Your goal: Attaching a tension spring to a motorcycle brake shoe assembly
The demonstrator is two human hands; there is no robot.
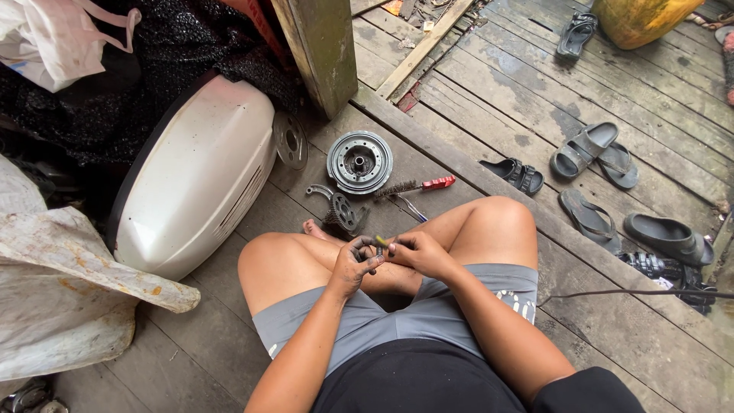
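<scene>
Greasy metal, small and stiff: I pinch a dark spring-like part (376, 252) over my lap, left hand (353, 264) and right hand (417, 254) together, clamped on its ends. It looks light and probably slippery; fingertips suit it best.

**Packaging and printed marks around the wooden porch**

A white plastic bag (46, 34) with thin pinkish handles lies crumpled in the top left corner, resting on dark, sparkly black fabric. Along the left edge a large, stained, off-white sack or sheet (69, 291), rust-spotted and folded over, spreads across the floorboards beside the white scooter body panel. The only printed mark in view is a small white logo (516, 300) on the person's grey shorts, near the right thigh. No screens, signs or boxed packages can be seen anywhere.
</scene>
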